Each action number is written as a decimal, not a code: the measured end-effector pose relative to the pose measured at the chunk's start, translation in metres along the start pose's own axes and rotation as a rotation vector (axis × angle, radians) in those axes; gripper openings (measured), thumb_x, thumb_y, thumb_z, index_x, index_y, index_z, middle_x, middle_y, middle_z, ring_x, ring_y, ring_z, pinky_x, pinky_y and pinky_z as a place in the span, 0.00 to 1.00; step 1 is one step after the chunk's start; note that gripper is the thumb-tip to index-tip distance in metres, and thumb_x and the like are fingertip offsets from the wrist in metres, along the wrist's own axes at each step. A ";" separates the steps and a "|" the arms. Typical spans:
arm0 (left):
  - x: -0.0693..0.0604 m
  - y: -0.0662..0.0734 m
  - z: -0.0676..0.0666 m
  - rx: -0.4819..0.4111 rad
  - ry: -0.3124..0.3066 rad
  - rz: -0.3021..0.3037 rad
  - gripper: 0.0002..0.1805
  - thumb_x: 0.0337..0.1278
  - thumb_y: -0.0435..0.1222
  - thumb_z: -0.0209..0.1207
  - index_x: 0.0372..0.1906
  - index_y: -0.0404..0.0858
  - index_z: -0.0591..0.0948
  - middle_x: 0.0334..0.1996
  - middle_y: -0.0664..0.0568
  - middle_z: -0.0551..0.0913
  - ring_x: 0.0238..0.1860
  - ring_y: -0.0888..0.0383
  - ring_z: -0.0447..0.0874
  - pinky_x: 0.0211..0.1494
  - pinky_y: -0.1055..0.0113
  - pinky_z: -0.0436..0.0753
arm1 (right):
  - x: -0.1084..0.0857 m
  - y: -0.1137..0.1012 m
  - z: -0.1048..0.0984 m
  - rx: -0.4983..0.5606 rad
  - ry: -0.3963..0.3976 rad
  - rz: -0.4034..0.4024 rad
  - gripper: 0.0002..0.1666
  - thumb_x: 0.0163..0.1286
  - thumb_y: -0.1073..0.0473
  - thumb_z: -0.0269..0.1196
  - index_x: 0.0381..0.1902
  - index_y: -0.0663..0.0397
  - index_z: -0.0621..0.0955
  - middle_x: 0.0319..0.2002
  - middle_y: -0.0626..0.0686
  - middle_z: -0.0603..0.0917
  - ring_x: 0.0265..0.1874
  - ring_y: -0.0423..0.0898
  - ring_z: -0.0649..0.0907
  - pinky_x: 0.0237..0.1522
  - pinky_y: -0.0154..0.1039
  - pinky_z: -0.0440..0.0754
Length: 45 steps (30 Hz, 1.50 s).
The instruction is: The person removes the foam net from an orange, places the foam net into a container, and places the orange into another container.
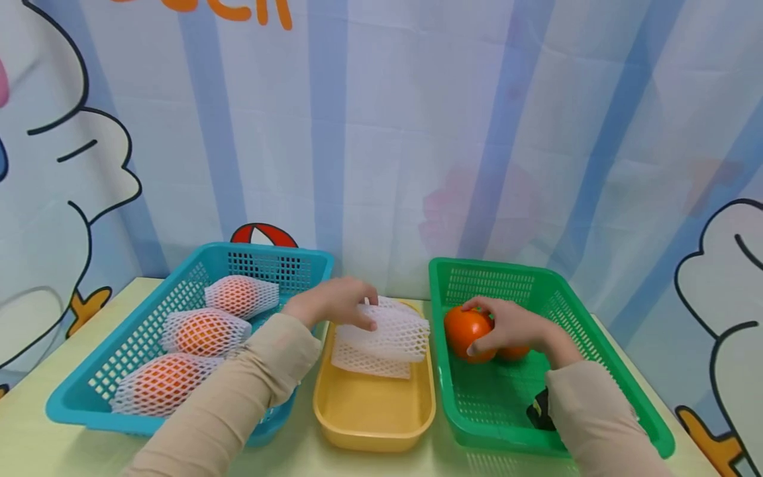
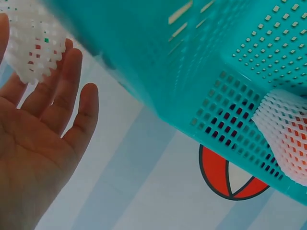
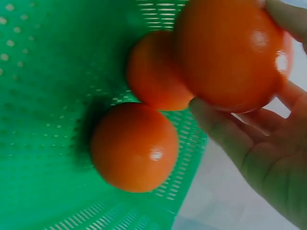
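Over the yellow tray, my left hand [image 1: 336, 301] pinches a white foam fruit net [image 1: 396, 334] between thumb and fingers. In the left wrist view the net [image 2: 36, 43] hangs between the thumb and fingertips. Another foam net [image 1: 372, 363] lies beneath it in the yellow tray [image 1: 375, 414]. My right hand [image 1: 515, 324] grips a shiny orange [image 1: 465, 331] by its sides at the left of the green basket [image 1: 456, 411]. The right wrist view shows this orange [image 3: 230, 52] raised close to the camera, with two others, a farther orange [image 3: 158, 72] and a nearer orange [image 3: 134, 148], in the basket.
At the left stands a blue basket [image 1: 71, 404] holding three net-wrapped oranges, such as the front one [image 1: 163, 384]. All three containers share a pale yellow table [image 1: 24, 430]. A striped printed curtain [image 1: 381, 132] hangs right behind them.
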<state>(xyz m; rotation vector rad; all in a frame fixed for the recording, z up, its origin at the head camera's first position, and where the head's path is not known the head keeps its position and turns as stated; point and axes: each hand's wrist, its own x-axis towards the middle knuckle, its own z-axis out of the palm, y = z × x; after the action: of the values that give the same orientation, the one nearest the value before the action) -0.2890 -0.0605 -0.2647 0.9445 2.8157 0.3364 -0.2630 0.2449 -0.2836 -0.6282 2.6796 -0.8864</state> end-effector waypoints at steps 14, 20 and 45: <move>-0.007 -0.008 0.002 -0.057 -0.020 -0.037 0.21 0.47 0.43 0.68 0.47 0.40 0.79 0.44 0.47 0.79 0.45 0.51 0.75 0.50 0.57 0.75 | 0.007 0.007 0.020 -0.188 -0.058 0.089 0.42 0.46 0.56 0.73 0.59 0.58 0.70 0.54 0.62 0.73 0.45 0.55 0.75 0.44 0.51 0.74; -0.010 -0.014 0.001 -0.095 -0.041 -0.016 0.23 0.46 0.45 0.68 0.48 0.40 0.79 0.44 0.47 0.79 0.46 0.52 0.75 0.49 0.59 0.75 | 0.007 0.008 0.022 -0.140 -0.073 0.118 0.45 0.47 0.56 0.74 0.62 0.57 0.68 0.59 0.65 0.69 0.50 0.57 0.73 0.47 0.53 0.73; -0.025 -0.026 -0.014 -0.145 -0.054 0.029 0.27 0.48 0.45 0.67 0.52 0.36 0.77 0.46 0.43 0.79 0.47 0.50 0.76 0.44 0.63 0.79 | -0.009 0.012 -0.013 -0.073 -0.026 0.044 0.39 0.56 0.52 0.69 0.62 0.59 0.68 0.53 0.67 0.73 0.50 0.63 0.74 0.42 0.50 0.78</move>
<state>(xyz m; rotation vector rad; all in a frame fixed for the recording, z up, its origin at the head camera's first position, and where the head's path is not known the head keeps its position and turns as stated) -0.2878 -0.0984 -0.2563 0.9491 2.6898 0.5031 -0.2639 0.2644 -0.2804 -0.5893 2.7022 -0.7665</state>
